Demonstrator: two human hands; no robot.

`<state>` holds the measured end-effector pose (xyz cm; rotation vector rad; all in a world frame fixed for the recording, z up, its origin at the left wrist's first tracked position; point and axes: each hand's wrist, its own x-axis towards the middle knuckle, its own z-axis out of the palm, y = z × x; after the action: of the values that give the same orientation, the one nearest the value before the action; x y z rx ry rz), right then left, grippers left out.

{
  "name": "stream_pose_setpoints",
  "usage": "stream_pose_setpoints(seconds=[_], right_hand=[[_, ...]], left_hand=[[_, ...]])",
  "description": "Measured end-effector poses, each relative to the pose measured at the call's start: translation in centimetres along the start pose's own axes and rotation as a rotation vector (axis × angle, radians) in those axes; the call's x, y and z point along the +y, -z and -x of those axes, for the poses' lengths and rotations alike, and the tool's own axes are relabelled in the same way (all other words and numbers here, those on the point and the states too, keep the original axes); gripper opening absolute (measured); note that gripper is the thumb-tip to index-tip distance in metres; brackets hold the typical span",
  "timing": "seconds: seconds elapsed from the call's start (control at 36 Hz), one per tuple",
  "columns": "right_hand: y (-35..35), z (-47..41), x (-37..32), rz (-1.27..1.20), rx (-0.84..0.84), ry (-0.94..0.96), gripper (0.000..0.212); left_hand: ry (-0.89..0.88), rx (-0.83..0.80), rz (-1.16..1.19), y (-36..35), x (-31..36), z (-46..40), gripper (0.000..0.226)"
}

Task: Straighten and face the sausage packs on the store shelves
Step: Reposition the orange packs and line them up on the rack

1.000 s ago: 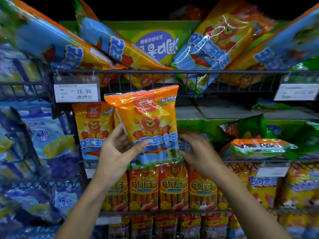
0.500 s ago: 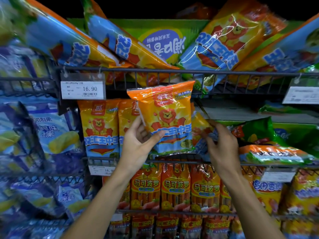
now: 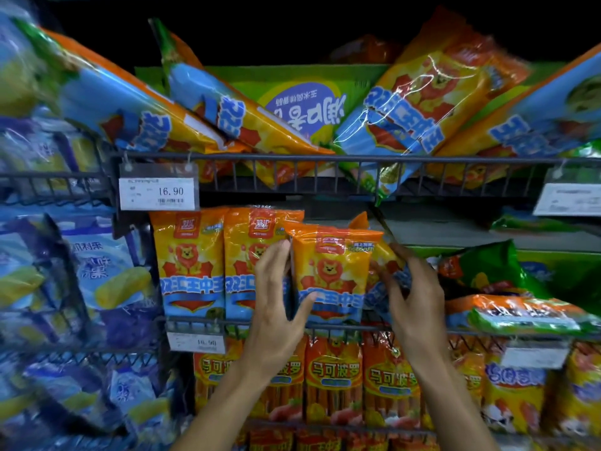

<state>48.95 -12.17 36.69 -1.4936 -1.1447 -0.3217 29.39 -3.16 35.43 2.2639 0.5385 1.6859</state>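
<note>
- My left hand (image 3: 276, 307) is gripping the orange lion pack (image 3: 331, 275) by its left edge, thumb lying across the lower front over the blue band, fingers reaching up behind the side.
- My right hand (image 3: 413, 297) is hovering just right of that pack with fingers spread and loosely bent, fingertips touching a tilted pack (image 3: 387, 271) leaning behind it; I cannot tell whether it is actually gripping anything.
- The pack I am holding is standing upright and facing me, its bottom sitting at the wire rail (image 3: 357, 327) of the middle shelf, its left edge overlapping the second of two upright lion packs (image 3: 192, 265).
- Those are showing a red logo on top and large blue characters "王中王" on the lower band.
- Right of my right hand, a flat pack (image 3: 527, 315) is lying on its side along the rail, with open shelf above it.
- Below the rail, long packs (image 3: 335, 369) reading "马可波罗" are standing in a row.
- A price tag (image 3: 158, 192) on the upper rail is reading "16.90"; a smaller one (image 3: 196, 342) below is blurred.
- On the top shelf, big packs (image 3: 419, 102) are lying slanted and upside down.
</note>
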Motion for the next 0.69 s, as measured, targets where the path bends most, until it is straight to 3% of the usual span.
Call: stream_pose_setpoints(seconds=[0.14, 0.25, 0.33, 0.44, 0.69], right_hand=[[-0.2, 0.3, -0.2, -0.041, 0.019, -0.036, 0.04], [-0.4, 0.1, -0.6, -0.164, 0.149, -0.156, 0.037], [-0.5, -0.4, -0.8, -0.274, 0.239, -0.215, 0.039], [-0.8, -0.2, -0.6, -0.315, 0.268, -0.241, 0.04], [-1.4, 0.0, -0.9, -0.324, 0.345, -0.244, 0.038]], left_hand=[[-0.22, 0.036, -0.322, -0.1, -1.0, -0.1, 0.072], [-0.351, -0.118, -0.445, -0.2, -0.5, -0.2, 0.084], [-0.316, -0.189, -0.494, -0.2, -0.4, -0.6, 0.078], [-0.234, -0.179, -0.46, -0.3, 0.0, -0.5, 0.053], [-0.175, -0.21, -0.521, -0.7, -0.7, -0.8, 0.063]])
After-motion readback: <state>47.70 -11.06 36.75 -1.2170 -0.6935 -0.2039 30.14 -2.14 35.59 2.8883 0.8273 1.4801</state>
